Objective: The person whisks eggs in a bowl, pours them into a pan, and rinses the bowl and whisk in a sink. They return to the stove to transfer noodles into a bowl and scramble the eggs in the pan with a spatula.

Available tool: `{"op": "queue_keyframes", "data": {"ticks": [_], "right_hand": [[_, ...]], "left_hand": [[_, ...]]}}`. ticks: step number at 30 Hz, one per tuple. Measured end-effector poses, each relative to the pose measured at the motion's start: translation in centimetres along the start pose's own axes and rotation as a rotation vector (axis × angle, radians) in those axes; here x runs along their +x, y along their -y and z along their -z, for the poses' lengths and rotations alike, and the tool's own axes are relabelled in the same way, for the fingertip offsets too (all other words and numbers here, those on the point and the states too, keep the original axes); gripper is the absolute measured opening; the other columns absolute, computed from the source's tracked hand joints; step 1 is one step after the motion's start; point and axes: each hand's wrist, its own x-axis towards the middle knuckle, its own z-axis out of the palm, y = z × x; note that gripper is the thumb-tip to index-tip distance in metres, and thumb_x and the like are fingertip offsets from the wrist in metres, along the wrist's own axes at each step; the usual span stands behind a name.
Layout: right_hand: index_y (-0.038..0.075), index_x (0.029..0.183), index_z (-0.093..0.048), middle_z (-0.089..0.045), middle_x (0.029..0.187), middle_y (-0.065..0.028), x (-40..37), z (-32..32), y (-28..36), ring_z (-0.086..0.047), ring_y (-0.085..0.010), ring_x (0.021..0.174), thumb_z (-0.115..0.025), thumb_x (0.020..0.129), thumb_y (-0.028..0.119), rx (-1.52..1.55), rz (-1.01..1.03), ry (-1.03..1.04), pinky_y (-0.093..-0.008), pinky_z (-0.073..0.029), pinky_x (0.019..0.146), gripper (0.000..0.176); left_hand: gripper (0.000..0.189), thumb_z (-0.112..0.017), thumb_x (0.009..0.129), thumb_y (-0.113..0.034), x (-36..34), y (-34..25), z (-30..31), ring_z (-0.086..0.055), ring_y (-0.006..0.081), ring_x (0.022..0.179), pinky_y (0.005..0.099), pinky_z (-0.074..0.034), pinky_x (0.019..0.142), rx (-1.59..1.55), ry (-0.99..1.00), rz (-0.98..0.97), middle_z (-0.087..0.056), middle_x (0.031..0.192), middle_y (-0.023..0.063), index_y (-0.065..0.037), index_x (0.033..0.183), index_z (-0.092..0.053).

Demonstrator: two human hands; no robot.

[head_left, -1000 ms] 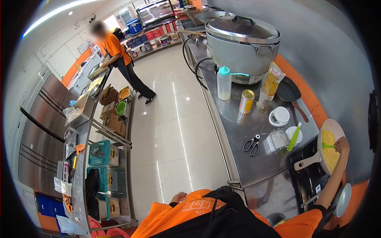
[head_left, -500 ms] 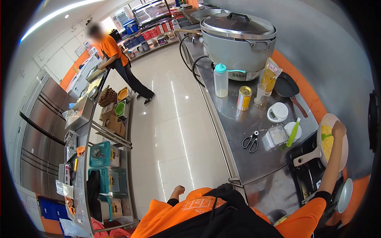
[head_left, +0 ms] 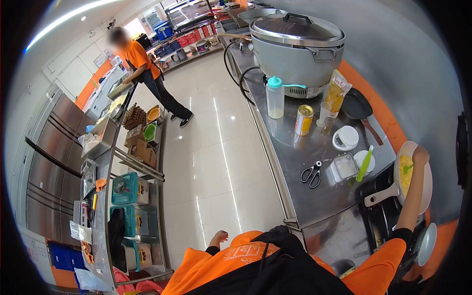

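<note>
At the right, my right hand [head_left: 421, 156] is closed on a green utensil [head_left: 407, 168] whose end rests in yellow food [head_left: 405, 181]. The food lies in a light pan [head_left: 426, 189] on a black stove [head_left: 381, 216], its pale handle pointing left. My left hand [head_left: 221, 236] hangs low beside my orange shirt, above the floor, fingers curled; whether it holds anything is too small to tell. Left of the pan, a bright green spatula [head_left: 365, 164] lies across a round white lid [head_left: 366, 161], beside a clear square container [head_left: 345, 165].
Scissors [head_left: 311, 174], a white scale [head_left: 345, 138], a can [head_left: 304, 120], a squeeze bottle [head_left: 275, 98], a dark square pan [head_left: 356, 104] and a large cooker [head_left: 297, 54] stand on the steel counter [head_left: 290, 152]. A co-worker [head_left: 142, 66] stands at the left counter.
My right hand and the green utensil have shifted slightly within the pan. The co-worker's arm and posture have changed a little. My left hand stays low.
</note>
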Motion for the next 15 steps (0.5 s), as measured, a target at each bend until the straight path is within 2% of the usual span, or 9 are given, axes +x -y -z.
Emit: {"op": "queue_keyframes", "data": {"ticks": [8, 15], "right_hand": [[0.007, 0.089, -0.067, -0.065, 0.095, -0.0112, 0.2, -0.4, -0.5, -0.063, -0.0256, 0.09, -0.043, 0.087, 0.014, 0.032, -0.022, -0.009, -0.0349, -0.052, 0.073, 0.025], [0.006, 0.088, -0.067, -0.065, 0.094, -0.0126, 1.2, -1.7, -1.0, -0.064, -0.0266, 0.089, -0.044, 0.086, 0.014, 0.047, -0.034, -0.031, -0.0355, -0.052, 0.072, 0.025]], "left_hand": [[0.028, -0.045, 0.081, -0.024, 0.9, -0.9, -0.7, -0.063, 0.0177, 0.072, 0.0368, -0.047, 0.063, -0.026, 0.021, -0.03, -0.062, 0.087, 0.0038, -0.008, 0.1, -0.058], [0.03, -0.044, 0.082, -0.025, 1.2, 0.9, -0.6, -0.063, 0.0174, 0.074, 0.0356, -0.047, 0.062, -0.027, 0.019, 0.037, -0.062, 0.09, 0.0035, -0.007, 0.102, -0.057]]}}
